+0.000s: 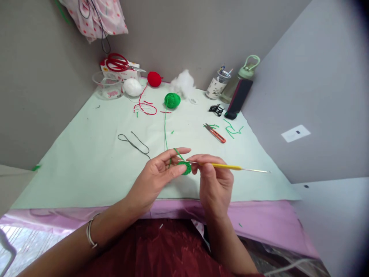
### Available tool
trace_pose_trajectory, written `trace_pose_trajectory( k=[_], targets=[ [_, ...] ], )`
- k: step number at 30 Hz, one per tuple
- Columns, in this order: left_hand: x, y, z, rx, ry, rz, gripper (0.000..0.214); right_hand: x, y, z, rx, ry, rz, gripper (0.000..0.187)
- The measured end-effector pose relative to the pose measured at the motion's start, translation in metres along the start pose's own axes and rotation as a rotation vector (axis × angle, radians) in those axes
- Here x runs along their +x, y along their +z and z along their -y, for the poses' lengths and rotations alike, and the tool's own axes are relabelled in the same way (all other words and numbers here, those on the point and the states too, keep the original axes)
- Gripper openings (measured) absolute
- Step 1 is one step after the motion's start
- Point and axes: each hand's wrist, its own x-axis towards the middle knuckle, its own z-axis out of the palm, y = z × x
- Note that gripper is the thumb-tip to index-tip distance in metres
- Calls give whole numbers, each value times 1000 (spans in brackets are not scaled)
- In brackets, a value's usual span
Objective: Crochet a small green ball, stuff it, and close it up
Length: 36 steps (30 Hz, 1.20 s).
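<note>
The left hand (154, 171) pinches a small green crochet piece (186, 168) between its thumb and fingers, with a green strand (165, 129) passing over its raised index finger and leading to the green yarn ball (172, 100) beyond that hand. The right hand (215, 181) grips a yellow-handled crochet hook (226, 166), its working tip at the piece's upper edge beside the left thumb. Beyond the right hand lie orange-handled snips (216, 135), while a looped dark cord (134, 144) lies just past the left hand.
</note>
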Motion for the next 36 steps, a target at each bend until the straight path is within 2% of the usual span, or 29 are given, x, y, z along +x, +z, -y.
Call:
trace_pose_trajectory(
  k=[7,10,13,17,21,24,26,28,30,33,36],
  targets=[
    [1,-2,-4,-5,26,-42,34,9,1,2,258,175,-21,16],
    [1,-2,-3,2,25,-38,34,10,1,3,274,214,-9,18],
    [0,-5,-2,54,41,-43,33,9,-1,4,221,184,15,19],
    [-1,-7,-1,204,104,-88,30,2,-2,8,-54,-3,15,21],
    [-3,0,0,360,191,-209,33,-8,-2,5,-408,-337,88,28],
    [-3,3,2,280,184,-210,41,-15,-2,-3,-706,-529,120,35],
    [-1,2,3,92,77,-141,49,-15,-3,-6,-776,-572,86,36],
    [2,-3,2,-134,-79,-62,51,-12,-3,-5,-639,-494,25,31],
    [5,-7,1,-287,-172,-22,47,-6,-3,-1,-384,-313,-42,26],
    [7,-9,-1,-308,-145,-25,42,2,-2,1,-59,-75,-51,20],
    [5,-5,-1,-226,-124,-18,43,3,1,-1,5,-1,-2,16]
  ],
)
